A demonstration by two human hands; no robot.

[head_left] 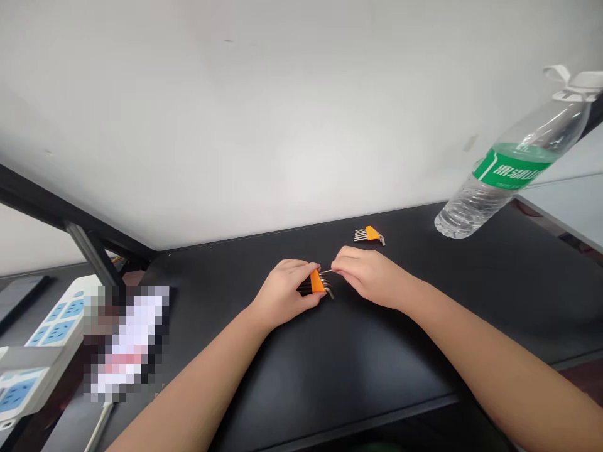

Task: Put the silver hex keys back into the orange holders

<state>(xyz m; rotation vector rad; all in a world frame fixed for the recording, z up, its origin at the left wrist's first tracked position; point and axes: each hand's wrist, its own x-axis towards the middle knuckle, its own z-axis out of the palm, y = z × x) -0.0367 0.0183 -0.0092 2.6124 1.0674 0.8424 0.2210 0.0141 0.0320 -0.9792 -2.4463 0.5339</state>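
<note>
My left hand is closed around an orange holder with several hex keys in it, just above the black tabletop. The bent ends of the hex keys stick out on the right of the holder. My right hand pinches the end of a thin metal hex key at the holder's upper edge. Whether that key is still seated in the holder I cannot tell. Behind my right hand lies a second orange holder with several silver hex keys.
A water bottle with a green label stands at the right by the white wall. To the left are a pixelated flat object with a white cable, a power strip and a black metal frame.
</note>
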